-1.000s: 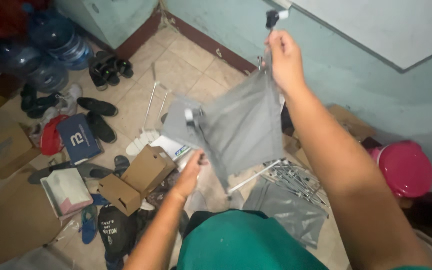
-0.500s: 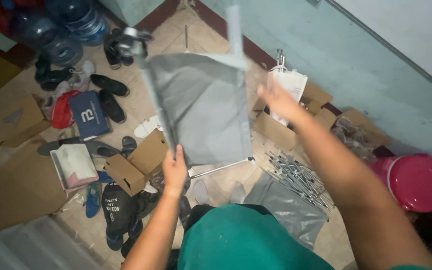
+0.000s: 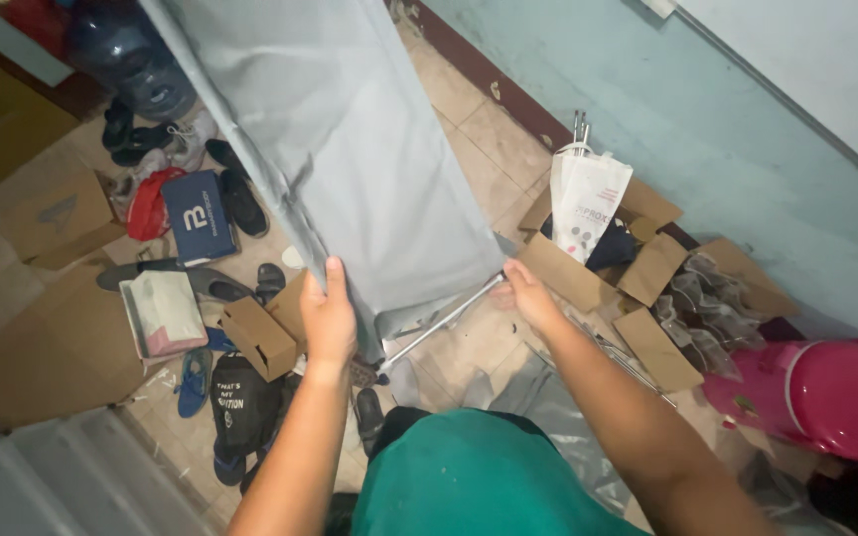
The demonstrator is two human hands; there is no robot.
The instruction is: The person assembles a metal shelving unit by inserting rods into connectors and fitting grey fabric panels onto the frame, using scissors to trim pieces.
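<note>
Grey fabric panel: smooth, matte woven sheet, roughly rectangular, held up above the floor and running out of the top of the view; seamed edge along its left side. Left hand: clenched on the panel's lower left edge, thumb over the cloth. Right hand: closed around the lower right corner, where a thin metal rod runs along the hem. Below: tiled floor, beige, square tiles. Just beside the left hand, small open cardboard box. Further left, dark shoes, navy box, flattened cardboard. To the right, white paper bag, cardboard flaps, clear plastic wrappers, glossy pink round bucket. Pale blue wall behind.
</note>
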